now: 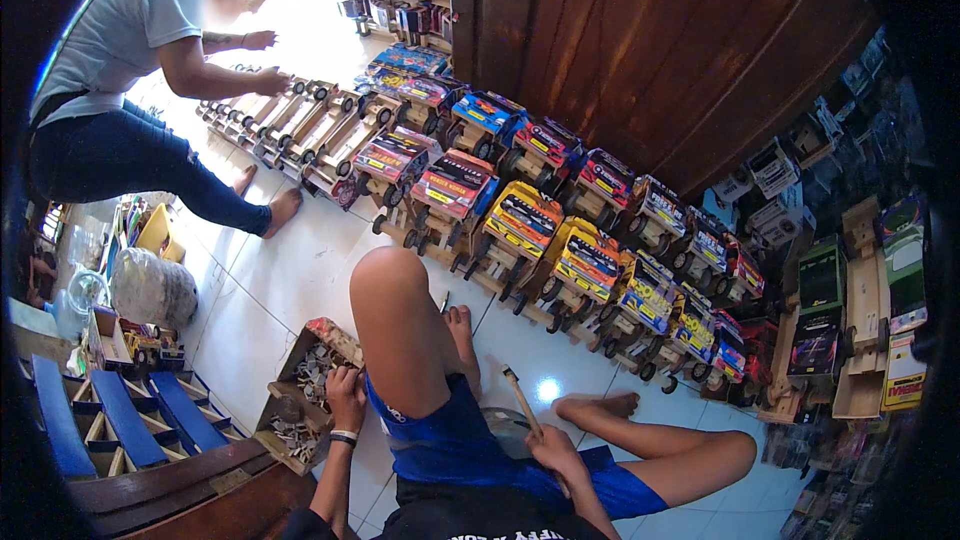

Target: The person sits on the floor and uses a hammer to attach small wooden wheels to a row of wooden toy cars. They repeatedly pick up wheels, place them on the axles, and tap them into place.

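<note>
My left hand (346,402) reaches over the edge of an open cardboard box (322,332) on the floor by my left thigh. Its fingers are curled down among small pale pieces (296,440); what they pinch, if anything, is hidden. In my right hand (556,452), the fingers wrap round a wooden-handled tool (522,398). The tool points up and away from me, its small head too unclear to name. A round grey object (505,427), partly covered by my shorts, sits between my legs.
Rows of colourful toy trucks (520,225) run diagonally across the tiled floor beyond my feet. Bare wooden truck frames (305,130) stand near another person (140,70) at upper left. Blue-topped wooden pieces (125,415) lie at left. More trucks (822,315) are at right.
</note>
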